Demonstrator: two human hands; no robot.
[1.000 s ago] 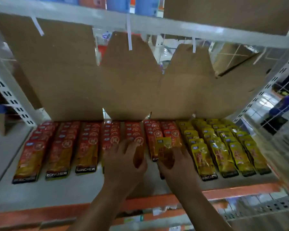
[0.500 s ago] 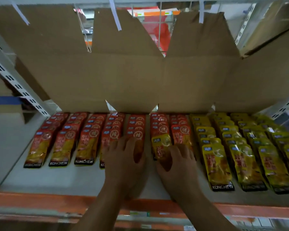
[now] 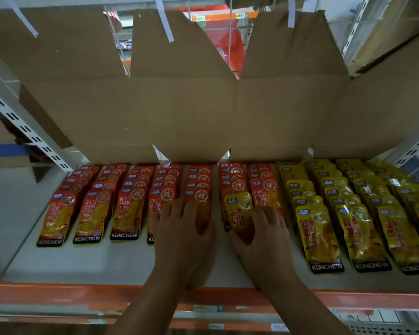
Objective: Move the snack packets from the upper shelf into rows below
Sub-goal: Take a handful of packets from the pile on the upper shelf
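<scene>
Several rows of red snack packets (image 3: 128, 209) lie overlapped on the left and middle of the white shelf (image 3: 107, 262). Rows of yellow snack packets (image 3: 319, 238) fill the right side. My left hand (image 3: 182, 235) rests palm down on the fronts of two red rows, fingers fairly straight. My right hand (image 3: 264, 240) holds a single yellow packet (image 3: 240, 209) between thumb and fingers. That packet lies on top of a red row, just left of the yellow rows. Its lower half is hidden under my hand.
An opened cardboard box (image 3: 184, 112) with raised flaps stands along the back of the shelf behind the rows. The shelf's front edge is an orange beam (image 3: 58, 293). Slotted metal uprights (image 3: 22, 126) flank both sides. Bare shelf board lies left of the red rows.
The view has tilted down and come closer to the shelf. Both hands stayed on the middle rows, with the yellow packet still under my right hand and pushed slightly further in.
</scene>
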